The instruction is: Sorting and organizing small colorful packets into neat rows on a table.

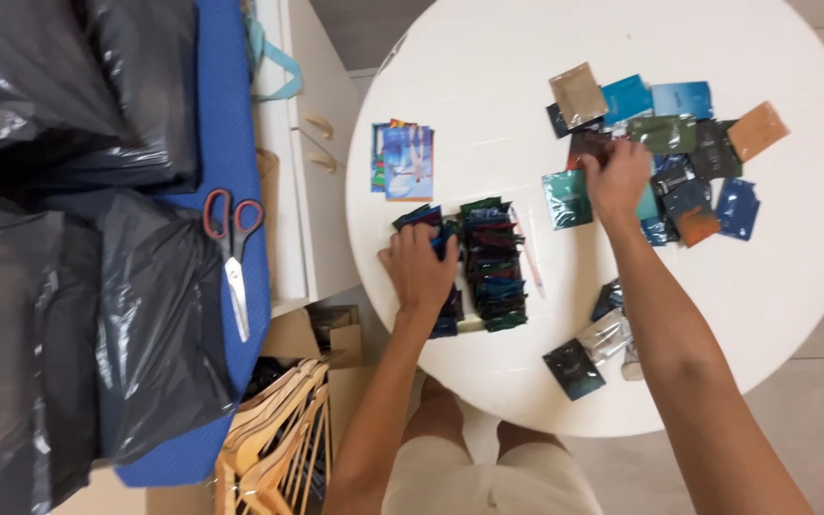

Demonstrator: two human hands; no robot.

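Note:
On the round white table [774,286] my left hand [419,270] rests on a row of dark blue sachets [431,229], fingers curled over them. Right beside it lies a second stacked row of dark teal and red sachets [494,265]. My right hand [615,176] reaches into a loose pile of coloured sachets [689,162] at the far right, pinching a dark brown sachet [587,145]. A teal sachet [565,198] lies just left of that hand.
A few sachets [588,348] lie under my right forearm. Blue printed cards [404,160] sit at the table's left. To the left stand a white cabinet [312,191], scissors [233,250] on a blue mat, black plastic bags [69,286], wooden hangers [274,448] in a box.

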